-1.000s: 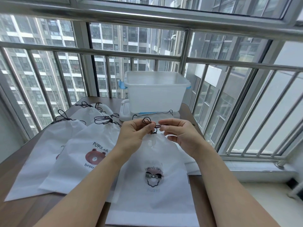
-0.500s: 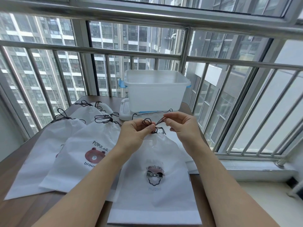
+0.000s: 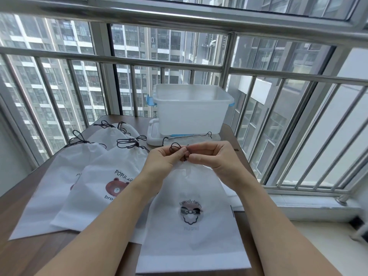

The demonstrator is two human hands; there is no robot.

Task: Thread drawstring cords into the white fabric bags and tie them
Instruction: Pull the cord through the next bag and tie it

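Both my forearms reach forward, hands meeting above the gathered mouth of the bag lying on the table in front of me. My left hand pinches the black cord with a loop standing above its fingers. My right hand pinches the cord's other end, knuckles curled, thumb tips nearly touching.

A brown wooden table stood against a steel window railing of horizontal rails and upright bars. Beyond the railing rose grey high-rise apartment blocks in flat daylight. At the railing's foot on the right ran a pale window sill. Left of the table, below the railing, a plain grey wall showed.
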